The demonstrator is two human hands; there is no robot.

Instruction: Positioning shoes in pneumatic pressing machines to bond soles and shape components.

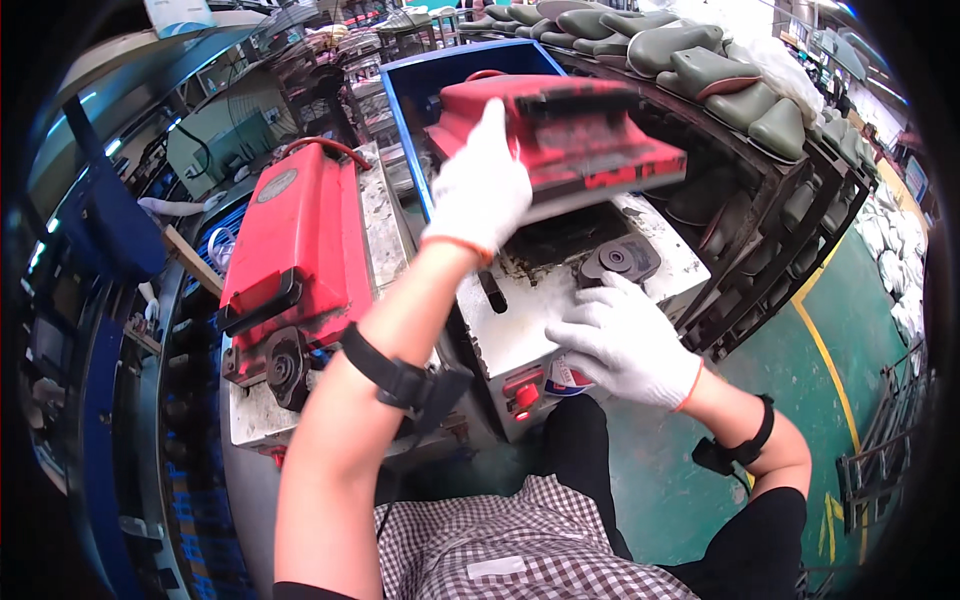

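My left hand [482,190], in a white glove with an orange cuff, is at the near left corner of a red machine lid [600,155]. One finger is stretched out along the lid; the others are hard to make out. The lid is raised and slightly blurred, with a black handle [575,102] across it. Below it shows a dark opening [565,240] in the worn white machine top [520,300]. Also gloved, my right hand [632,340] is open, its fingers spread just below a round grey latch part [618,262]. I see nothing held in it.
A second machine with a lowered red lid [305,225] stands to the left. A red switch [524,396] is on the near machine's front. Behind is a blue bin [400,110]. Olive-green clogs [710,75] fill a rack at the right. Other people's arms [180,205] show far left.
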